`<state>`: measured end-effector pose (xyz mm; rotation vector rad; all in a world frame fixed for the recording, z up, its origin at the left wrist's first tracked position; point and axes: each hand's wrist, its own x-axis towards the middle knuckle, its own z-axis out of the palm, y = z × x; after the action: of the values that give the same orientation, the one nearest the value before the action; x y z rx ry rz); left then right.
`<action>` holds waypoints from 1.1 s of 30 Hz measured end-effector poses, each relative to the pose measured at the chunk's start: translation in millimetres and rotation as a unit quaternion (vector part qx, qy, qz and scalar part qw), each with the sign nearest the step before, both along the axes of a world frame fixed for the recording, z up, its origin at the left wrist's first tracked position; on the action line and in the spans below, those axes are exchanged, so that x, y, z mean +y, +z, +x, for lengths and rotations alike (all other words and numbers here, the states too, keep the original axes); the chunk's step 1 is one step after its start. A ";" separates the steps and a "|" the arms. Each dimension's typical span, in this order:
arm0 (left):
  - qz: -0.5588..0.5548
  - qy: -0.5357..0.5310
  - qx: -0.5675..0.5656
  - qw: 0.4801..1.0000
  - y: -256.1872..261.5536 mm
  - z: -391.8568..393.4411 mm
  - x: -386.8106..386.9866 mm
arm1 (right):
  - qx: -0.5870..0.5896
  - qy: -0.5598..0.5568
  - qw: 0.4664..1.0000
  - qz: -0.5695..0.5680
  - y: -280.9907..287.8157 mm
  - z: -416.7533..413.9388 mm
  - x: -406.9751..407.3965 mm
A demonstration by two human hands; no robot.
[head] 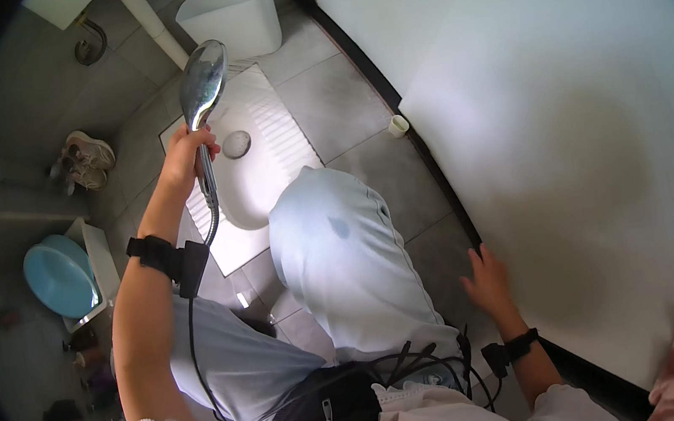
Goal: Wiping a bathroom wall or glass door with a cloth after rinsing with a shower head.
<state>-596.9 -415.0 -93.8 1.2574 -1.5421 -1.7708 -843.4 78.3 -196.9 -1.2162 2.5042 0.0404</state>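
In the head view, my left hand (184,157) grips the handle of a chrome shower head (204,84), raised over a white squat toilet (238,188). A flexible metal hose (212,217) runs down from the handle past my wrist. The toilet's round drain (236,144) shows just right of my fingers. On the other side, my right hand (488,283) has its fingers apart and holds nothing, close to the black frame (442,177) at the foot of a pale panel (532,140). My bent knee (339,229) in light blue trousers hides the toilet's near corner.
A white bin (236,22) stands behind the toilet, beside a white pipe (150,27). Shoes (89,159) and a blue basin (61,275) are at left, with several bottles (89,358) below. A small white cup (398,126) sits against the frame. Cables (420,359) cross my lap.
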 end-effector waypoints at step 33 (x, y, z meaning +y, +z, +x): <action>-0.025 0.099 0.036 0.994 15.5 -6.7 -7.7 | -0.012 -0.022 0.972 -0.233 -166.2 -98.0 -255.5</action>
<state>-603.6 -422.7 -78.3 1.2617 -1.3643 -1.6229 -941.4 -177.2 -363.1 -1.3143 2.5999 -0.5993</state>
